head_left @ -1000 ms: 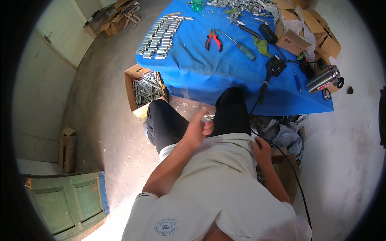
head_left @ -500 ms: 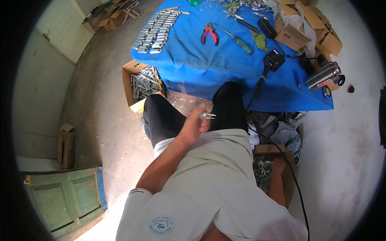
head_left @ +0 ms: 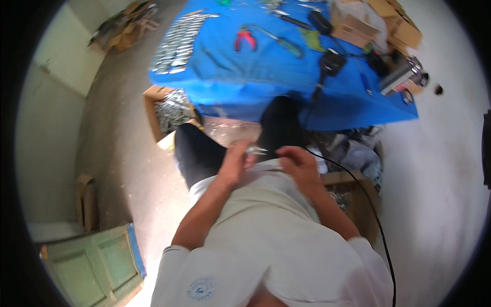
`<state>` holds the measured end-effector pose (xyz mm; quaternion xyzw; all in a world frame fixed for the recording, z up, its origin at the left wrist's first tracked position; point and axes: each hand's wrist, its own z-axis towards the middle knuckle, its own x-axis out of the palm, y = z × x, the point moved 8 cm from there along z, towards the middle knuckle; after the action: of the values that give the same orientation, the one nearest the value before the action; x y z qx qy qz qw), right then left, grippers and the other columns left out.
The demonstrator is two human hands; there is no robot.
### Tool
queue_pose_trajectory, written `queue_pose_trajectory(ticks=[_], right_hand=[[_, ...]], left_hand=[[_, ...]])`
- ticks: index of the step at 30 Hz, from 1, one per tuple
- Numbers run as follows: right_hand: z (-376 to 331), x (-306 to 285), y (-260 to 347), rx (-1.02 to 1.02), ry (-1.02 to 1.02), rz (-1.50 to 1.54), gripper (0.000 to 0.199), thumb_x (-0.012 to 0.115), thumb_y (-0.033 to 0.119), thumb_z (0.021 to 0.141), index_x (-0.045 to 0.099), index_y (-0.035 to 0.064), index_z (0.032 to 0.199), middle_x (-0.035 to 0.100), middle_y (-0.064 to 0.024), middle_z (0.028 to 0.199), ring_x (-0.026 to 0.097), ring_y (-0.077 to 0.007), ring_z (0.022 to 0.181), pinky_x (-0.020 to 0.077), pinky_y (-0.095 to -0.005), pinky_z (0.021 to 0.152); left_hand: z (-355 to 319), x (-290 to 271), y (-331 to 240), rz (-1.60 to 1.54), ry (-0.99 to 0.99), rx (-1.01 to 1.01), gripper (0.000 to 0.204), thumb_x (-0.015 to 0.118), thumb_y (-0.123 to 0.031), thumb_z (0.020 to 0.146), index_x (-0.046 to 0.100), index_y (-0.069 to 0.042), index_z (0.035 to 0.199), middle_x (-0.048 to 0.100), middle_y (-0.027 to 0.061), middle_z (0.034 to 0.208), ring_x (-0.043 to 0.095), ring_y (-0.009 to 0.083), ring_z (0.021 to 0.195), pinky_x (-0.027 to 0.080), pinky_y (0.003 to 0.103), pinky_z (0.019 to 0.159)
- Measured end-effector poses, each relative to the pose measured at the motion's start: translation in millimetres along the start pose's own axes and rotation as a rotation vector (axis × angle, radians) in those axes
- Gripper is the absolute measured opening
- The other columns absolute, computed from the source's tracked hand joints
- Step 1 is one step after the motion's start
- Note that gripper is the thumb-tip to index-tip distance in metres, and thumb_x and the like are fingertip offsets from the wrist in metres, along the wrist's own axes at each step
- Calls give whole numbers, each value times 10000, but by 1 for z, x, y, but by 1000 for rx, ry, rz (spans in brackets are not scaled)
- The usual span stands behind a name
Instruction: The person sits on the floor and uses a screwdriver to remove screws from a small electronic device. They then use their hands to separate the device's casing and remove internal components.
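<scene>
Above my lap, my left hand (head_left: 236, 162) is closed around small silvery metal parts (head_left: 257, 150), whose thin ends stick out to the right. My right hand (head_left: 300, 166) is close beside it, fingers bent together and thumb side toward those ends. Blur hides whatever it may hold. A small gap separates the two hands. Below my right forearm stands an open cardboard box (head_left: 364, 207) with small metal pieces inside, partly covered by the arm.
Ahead, a blue-covered table (head_left: 225, 94) bears rows of metal parts (head_left: 179, 43), red-handled pliers (head_left: 245, 40), a screwdriver (head_left: 290, 47) and a steel flask (head_left: 404, 77). A box of metal pieces (head_left: 151, 115) stands at left. A black cable (head_left: 376, 220) runs down the right.
My right hand has come up from the cardboard box at the right to beside my left hand. The left hand still grips the metal parts. The whole view has shifted slightly.
</scene>
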<state>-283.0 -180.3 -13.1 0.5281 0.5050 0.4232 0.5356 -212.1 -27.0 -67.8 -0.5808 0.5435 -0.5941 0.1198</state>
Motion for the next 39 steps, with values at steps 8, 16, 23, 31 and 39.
queue_pose_trajectory(ticks=[8, 16, 23, 31, 39], right_hand=[[-12, 43, 36, -342, -185, -257, 202, 630, 237, 894, 610, 48, 826, 636, -131, 753, 622, -317, 679, 483, -401, 594], [-14, 8, 16, -267, -294, -65, 252, 578, 237, 928, 578, 29, 786, 620, -163, 732, 607, -354, 660, 478, -439, 573], [-1, 0, -21, 2, -214, 468, 179, 592, 162, 940, 660, 2, 981, 660, -51, 775, 594, -104, 623, 478, -256, 567], [7, 14, -34, 184, -16, 613, 220, 557, 181, 975, 639, -19, 1022, 696, -76, 816, 642, -99, 702, 493, -226, 598], [22, 36, -27, 259, 117, 634, 211, 575, 191, 972, 634, 15, 1073, 684, -63, 870, 624, -118, 715, 495, -262, 630]], left_hand=[[-5, -15, 12, 83, -93, -72, 378, 469, -359, 966, 516, -82, 713, 472, -10, 656, 444, 91, 593, 367, 252, 534], [-6, 1, 23, 200, -82, -210, 354, 510, -438, 950, 510, -118, 799, 416, -48, 638, 361, 38, 518, 263, 193, 452], [-4, 20, 19, 491, -118, -235, 375, 457, -392, 989, 516, -107, 751, 456, -19, 634, 372, 61, 491, 253, 211, 423], [-6, 25, 16, 243, -97, -236, 449, 528, -523, 942, 505, -101, 790, 459, -1, 629, 335, 67, 487, 229, 215, 421], [-10, 11, 17, 18, -80, -271, 396, 472, -475, 984, 488, -106, 842, 447, -14, 652, 307, 53, 484, 210, 200, 412]])
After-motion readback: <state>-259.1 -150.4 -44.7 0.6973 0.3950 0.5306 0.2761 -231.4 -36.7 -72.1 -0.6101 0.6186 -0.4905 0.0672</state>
